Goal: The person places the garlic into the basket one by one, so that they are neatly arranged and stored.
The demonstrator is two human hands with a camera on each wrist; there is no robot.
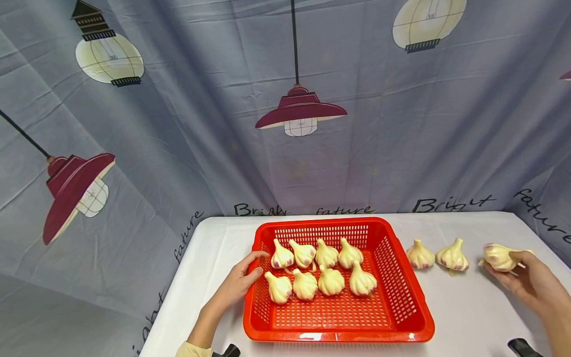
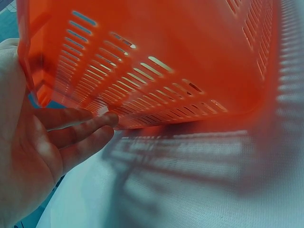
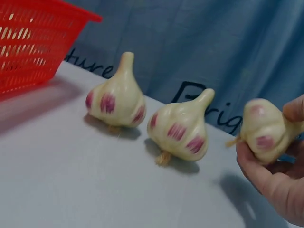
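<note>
My left hand (image 1: 237, 281) holds the left rim of a red plastic basket (image 1: 339, 336); in the left wrist view several fingers (image 2: 83, 137) lie along the outside of its slotted wall. Inside the basket, several garlic bulbs (image 1: 305, 285) stand in two rows, with pale skins and purple patches. At the far right, my right hand (image 1: 535, 287) grips another garlic bulb (image 3: 261, 128) between thumb and fingers, tipped on its side, its shadow falling on the table below. Two more garlic bulbs (image 1: 421, 255) (image 3: 178, 128) sit on the table between the basket and that hand.
A white-covered table (image 1: 473, 307) carries everything. Behind it hangs a grey-blue curtain (image 1: 379, 148) printed with lamps and lettering. Dark strap ends or device parts (image 1: 522, 347) show near both wrists. The basket's high walls surround the bulbs inside.
</note>
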